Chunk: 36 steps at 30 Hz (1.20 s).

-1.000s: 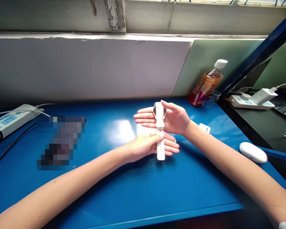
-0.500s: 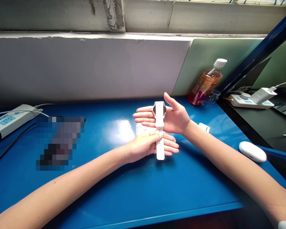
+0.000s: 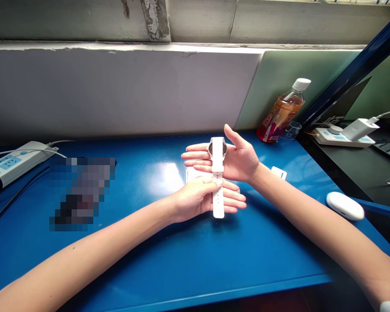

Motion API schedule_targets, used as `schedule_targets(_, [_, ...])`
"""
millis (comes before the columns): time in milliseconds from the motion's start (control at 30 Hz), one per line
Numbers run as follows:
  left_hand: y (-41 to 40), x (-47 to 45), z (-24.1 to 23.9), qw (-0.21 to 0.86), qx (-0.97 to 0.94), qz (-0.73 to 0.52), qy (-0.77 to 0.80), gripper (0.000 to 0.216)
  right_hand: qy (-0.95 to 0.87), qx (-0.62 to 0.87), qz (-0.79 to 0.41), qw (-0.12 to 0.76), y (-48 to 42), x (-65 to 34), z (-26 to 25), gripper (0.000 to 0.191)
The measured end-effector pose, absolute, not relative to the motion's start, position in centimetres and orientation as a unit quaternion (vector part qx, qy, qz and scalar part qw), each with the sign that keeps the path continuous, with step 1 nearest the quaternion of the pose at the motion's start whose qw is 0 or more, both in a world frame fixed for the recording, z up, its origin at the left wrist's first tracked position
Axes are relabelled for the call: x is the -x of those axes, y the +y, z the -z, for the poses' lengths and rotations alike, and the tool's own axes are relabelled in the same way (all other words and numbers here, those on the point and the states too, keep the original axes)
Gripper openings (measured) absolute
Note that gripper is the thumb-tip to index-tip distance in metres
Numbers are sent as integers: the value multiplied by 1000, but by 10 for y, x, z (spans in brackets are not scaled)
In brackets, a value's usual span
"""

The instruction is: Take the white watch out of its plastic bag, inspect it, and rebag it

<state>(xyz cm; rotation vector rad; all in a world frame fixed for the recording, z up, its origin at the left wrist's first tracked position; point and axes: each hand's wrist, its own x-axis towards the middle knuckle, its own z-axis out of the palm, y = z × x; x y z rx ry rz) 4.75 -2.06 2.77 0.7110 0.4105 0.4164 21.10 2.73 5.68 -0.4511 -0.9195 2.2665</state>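
Observation:
A white wristwatch (image 3: 218, 195) stretches across both hands above the blue table, its long strap pointing toward me. My left hand (image 3: 195, 198) grips the strap, the thumb pressed on top and the fingers stretched out flat beneath. My right hand (image 3: 242, 161) is open, palm up, with the round watch case lying over its fingers. One end of the strap is folded across the watch face, so most of the dial is hidden. Under the hands lies a white object (image 3: 191, 173), mostly covered, whose kind I cannot make out.
At left are a power strip (image 3: 11, 164) with cables and a pixelated patch. A drink bottle (image 3: 281, 113) leans at the back right beside a clear cup (image 3: 291, 131). A white oval case (image 3: 345, 206) and small white card (image 3: 278, 173) lie right; another power strip (image 3: 338, 138) sits beyond.
The fingers of my left hand have spread slightly to the right. The watch and my right hand stay practically where they were.

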Motion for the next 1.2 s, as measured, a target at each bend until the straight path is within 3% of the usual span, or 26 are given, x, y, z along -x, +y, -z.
schedule_targets(567, [-19,-47,-22,914,-325,-180,165,33,-336,176,-868,321,30,-211,-53,83])
schedule_targets(767, [-19,-47,-22,912,-326,-180,174,32,-359,184,-857,322,30,-210,-46,53])
schedule_targets(867, [-19,-48,-24,903,-330,-191,197,33,-387,197,-839,326,31,-210,-46,48])
schedule_targets(1033, [-17,-52,-27,874,-346,-231,252,35,-454,288,-756,374,31,-211,-52,44])
schedule_targets(1200, [-19,-52,-33,853,-365,-235,289,36,-574,398,-589,406,22,-224,-56,48])
